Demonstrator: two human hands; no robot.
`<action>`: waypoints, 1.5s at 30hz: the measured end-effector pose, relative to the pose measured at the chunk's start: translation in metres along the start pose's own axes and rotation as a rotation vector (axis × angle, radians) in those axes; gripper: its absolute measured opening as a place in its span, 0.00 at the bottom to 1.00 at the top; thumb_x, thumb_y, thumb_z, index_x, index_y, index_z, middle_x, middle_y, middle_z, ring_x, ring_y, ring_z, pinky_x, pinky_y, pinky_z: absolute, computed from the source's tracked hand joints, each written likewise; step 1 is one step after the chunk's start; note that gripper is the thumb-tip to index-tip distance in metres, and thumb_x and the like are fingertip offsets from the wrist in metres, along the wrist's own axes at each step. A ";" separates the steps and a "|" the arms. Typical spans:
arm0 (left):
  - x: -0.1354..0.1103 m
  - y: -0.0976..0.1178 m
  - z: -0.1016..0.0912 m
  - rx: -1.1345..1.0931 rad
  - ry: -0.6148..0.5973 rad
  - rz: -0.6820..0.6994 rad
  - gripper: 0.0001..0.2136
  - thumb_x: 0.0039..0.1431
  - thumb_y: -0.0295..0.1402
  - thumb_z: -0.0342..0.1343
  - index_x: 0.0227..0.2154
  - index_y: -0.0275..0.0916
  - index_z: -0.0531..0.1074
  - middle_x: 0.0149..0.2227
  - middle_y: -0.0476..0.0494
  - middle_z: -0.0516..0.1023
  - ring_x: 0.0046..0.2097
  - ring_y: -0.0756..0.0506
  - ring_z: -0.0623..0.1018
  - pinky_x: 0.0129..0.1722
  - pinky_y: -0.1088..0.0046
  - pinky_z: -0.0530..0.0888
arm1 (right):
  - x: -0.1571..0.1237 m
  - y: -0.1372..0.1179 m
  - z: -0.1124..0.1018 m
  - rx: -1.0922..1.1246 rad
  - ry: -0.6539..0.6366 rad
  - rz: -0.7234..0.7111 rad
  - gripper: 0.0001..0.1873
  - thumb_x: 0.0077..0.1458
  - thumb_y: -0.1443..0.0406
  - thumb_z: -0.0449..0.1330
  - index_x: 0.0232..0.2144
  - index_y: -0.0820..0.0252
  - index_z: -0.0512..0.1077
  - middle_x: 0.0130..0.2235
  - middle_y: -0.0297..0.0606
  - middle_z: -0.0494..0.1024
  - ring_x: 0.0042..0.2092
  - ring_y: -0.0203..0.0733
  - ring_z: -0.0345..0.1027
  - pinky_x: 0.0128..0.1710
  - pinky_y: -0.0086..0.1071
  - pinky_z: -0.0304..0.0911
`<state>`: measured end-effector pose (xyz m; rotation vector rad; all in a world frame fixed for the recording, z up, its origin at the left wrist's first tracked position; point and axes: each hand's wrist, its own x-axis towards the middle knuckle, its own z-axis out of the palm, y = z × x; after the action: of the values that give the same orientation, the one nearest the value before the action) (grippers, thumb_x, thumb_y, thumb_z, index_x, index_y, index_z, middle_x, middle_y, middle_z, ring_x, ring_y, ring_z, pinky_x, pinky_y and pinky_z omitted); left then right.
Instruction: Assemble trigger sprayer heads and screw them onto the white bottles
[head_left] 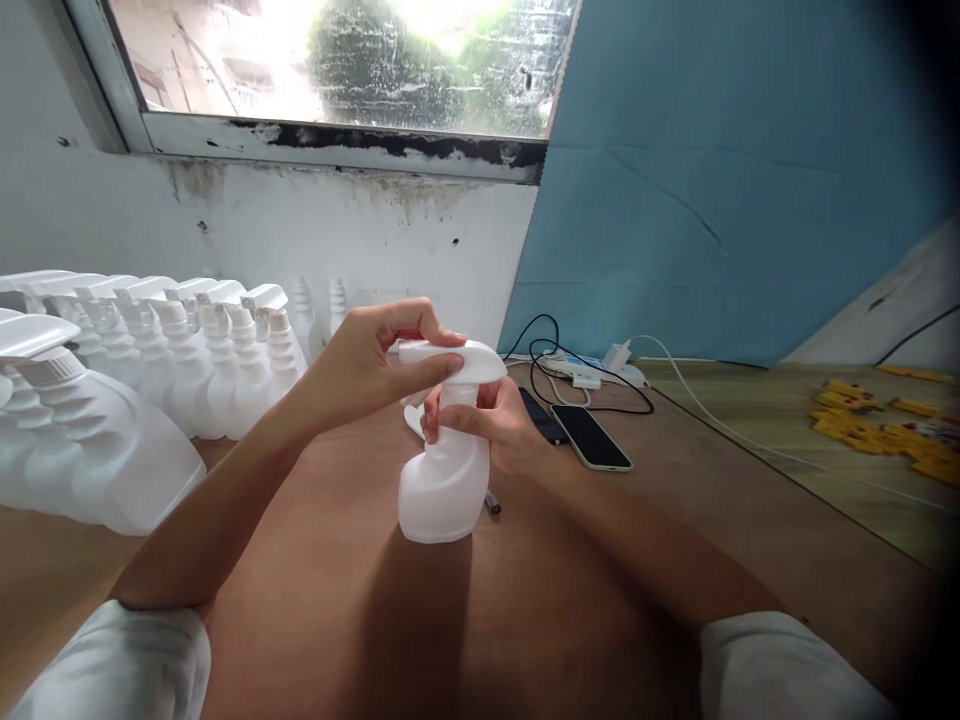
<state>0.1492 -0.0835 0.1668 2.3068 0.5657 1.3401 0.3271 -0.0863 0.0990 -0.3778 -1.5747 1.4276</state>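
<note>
A white translucent spray bottle (442, 495) stands roughly upright in front of me at the middle of the table. Its white trigger spray head (476, 362) sits at the top of the neck. My left hand (382, 355) pinches the spray head from the left, fingers on top and thumb along its near side. Around the neck just below, the thumb and fingers of my right hand (502, 420) are closed. Whether the head is fully seated cannot be seen, as fingers cover part of the joint.
Rows of similar spray bottles (112, 440) stand on the left of the brown table (315, 560). Right of centre lie a phone (592, 437), a dark flat device (541, 415), black cable and a power strip (619, 368). Yellow pieces (877, 425) lie far right. A wall with a window (360, 60) rises behind.
</note>
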 end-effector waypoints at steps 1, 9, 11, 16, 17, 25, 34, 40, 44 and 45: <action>0.000 0.000 0.000 -0.008 -0.007 -0.007 0.03 0.54 0.30 0.61 0.28 0.36 0.73 0.32 0.46 0.78 0.31 0.51 0.78 0.26 0.78 0.75 | 0.000 0.001 -0.001 0.022 -0.021 -0.003 0.14 0.50 0.58 0.64 0.34 0.63 0.70 0.30 0.38 0.73 0.31 0.37 0.67 0.31 0.31 0.66; -0.001 0.003 0.000 -0.050 -0.014 -0.085 0.05 0.54 0.31 0.60 0.29 0.35 0.72 0.32 0.46 0.78 0.32 0.52 0.77 0.30 0.78 0.75 | 0.002 0.007 -0.009 0.008 -0.063 -0.008 0.15 0.51 0.58 0.63 0.34 0.65 0.70 0.30 0.40 0.73 0.32 0.38 0.67 0.31 0.31 0.66; -0.001 0.003 0.001 -0.066 -0.017 -0.089 0.05 0.54 0.32 0.61 0.29 0.35 0.72 0.32 0.46 0.77 0.31 0.53 0.76 0.30 0.78 0.74 | 0.002 0.007 -0.010 0.066 -0.104 -0.014 0.18 0.53 0.54 0.61 0.33 0.65 0.70 0.30 0.41 0.73 0.32 0.39 0.67 0.31 0.32 0.66; -0.001 0.002 0.001 -0.068 -0.026 -0.094 0.04 0.54 0.31 0.60 0.29 0.36 0.72 0.33 0.46 0.77 0.31 0.53 0.75 0.29 0.78 0.73 | 0.003 0.005 -0.006 -0.048 -0.031 -0.009 0.12 0.51 0.60 0.64 0.32 0.65 0.70 0.29 0.38 0.72 0.31 0.36 0.66 0.31 0.30 0.64; -0.001 0.002 0.001 -0.066 -0.026 -0.093 0.04 0.54 0.31 0.60 0.29 0.36 0.72 0.33 0.46 0.78 0.31 0.53 0.75 0.30 0.78 0.74 | 0.003 0.005 -0.005 -0.042 -0.050 -0.015 0.14 0.51 0.58 0.63 0.32 0.65 0.70 0.29 0.39 0.72 0.31 0.37 0.66 0.31 0.31 0.64; 0.000 0.003 -0.001 -0.068 -0.028 -0.092 0.05 0.54 0.31 0.60 0.28 0.36 0.71 0.32 0.47 0.77 0.32 0.52 0.77 0.29 0.78 0.74 | 0.001 0.006 -0.007 0.055 -0.060 -0.011 0.13 0.53 0.60 0.63 0.34 0.66 0.70 0.31 0.40 0.73 0.32 0.38 0.68 0.31 0.31 0.66; -0.002 0.003 0.000 -0.110 -0.050 -0.102 0.05 0.54 0.31 0.61 0.28 0.36 0.71 0.32 0.47 0.77 0.30 0.52 0.78 0.29 0.77 0.75 | 0.001 0.008 -0.004 0.053 -0.066 -0.036 0.12 0.52 0.61 0.64 0.33 0.66 0.70 0.29 0.38 0.72 0.31 0.36 0.67 0.31 0.31 0.65; 0.000 0.001 -0.003 -0.144 -0.074 -0.110 0.06 0.55 0.33 0.61 0.29 0.36 0.71 0.32 0.47 0.78 0.28 0.52 0.77 0.29 0.76 0.75 | 0.003 0.000 -0.006 0.083 -0.146 0.104 0.14 0.52 0.61 0.63 0.37 0.65 0.68 0.32 0.39 0.71 0.33 0.37 0.66 0.34 0.32 0.64; 0.002 0.000 -0.011 -0.162 -0.174 -0.096 0.10 0.59 0.38 0.56 0.40 0.37 0.74 0.39 0.42 0.79 0.32 0.51 0.78 0.31 0.76 0.76 | 0.001 -0.009 -0.008 0.121 -0.237 0.222 0.20 0.52 0.57 0.63 0.42 0.64 0.67 0.33 0.39 0.69 0.35 0.37 0.65 0.34 0.29 0.64; 0.003 -0.001 -0.014 -0.154 -0.160 -0.094 0.12 0.60 0.39 0.55 0.43 0.38 0.73 0.42 0.42 0.79 0.35 0.50 0.79 0.34 0.76 0.76 | 0.000 -0.010 -0.008 0.120 -0.235 0.213 0.21 0.52 0.56 0.63 0.42 0.64 0.67 0.34 0.39 0.68 0.34 0.36 0.64 0.33 0.28 0.63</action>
<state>0.1380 -0.0787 0.1749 2.2089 0.4941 1.1040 0.3369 -0.0841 0.1074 -0.3230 -1.6629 1.7756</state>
